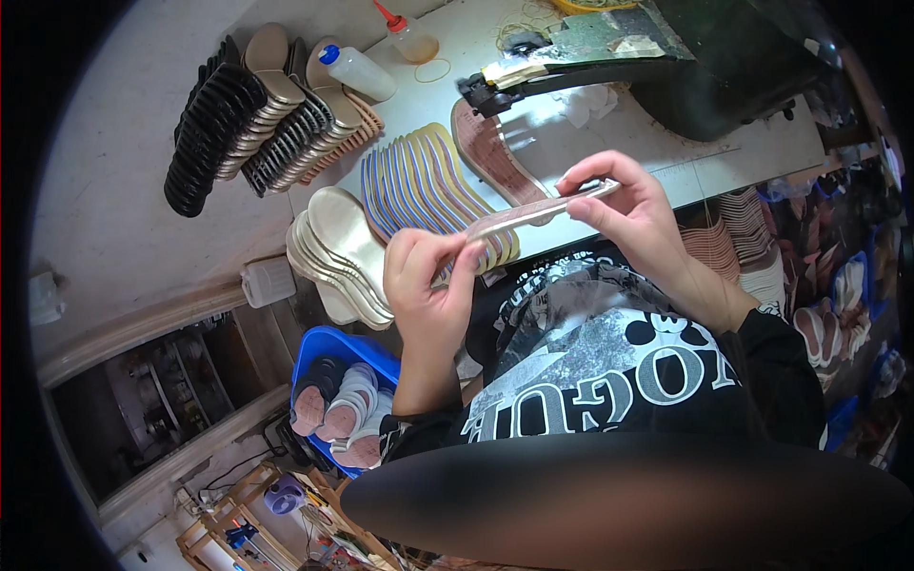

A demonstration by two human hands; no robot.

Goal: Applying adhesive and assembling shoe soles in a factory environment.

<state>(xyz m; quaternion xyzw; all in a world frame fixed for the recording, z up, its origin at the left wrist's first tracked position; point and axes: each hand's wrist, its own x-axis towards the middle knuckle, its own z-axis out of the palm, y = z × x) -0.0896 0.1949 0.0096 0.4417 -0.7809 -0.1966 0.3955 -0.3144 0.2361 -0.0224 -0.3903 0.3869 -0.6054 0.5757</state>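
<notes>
An insole is held edge-on in front of my chest, its pale gold side and pinkish face partly showing. My left hand pinches one end between thumb and fingers. At the other end, my right hand grips the tip the same way. Just beyond it, a pinkish insole lies face up on the white table. A fanned row of insoles with blue and yellow edges stands left of that one. Closer to my left hand is an overlapping pile of shiny pale gold insoles.
Stacked black soles and gold soles sit at the far left, beside a blue-capped bottle and a red-tipped bottle. A machine arm reaches over the table. A blue basket of soles stands at lower left.
</notes>
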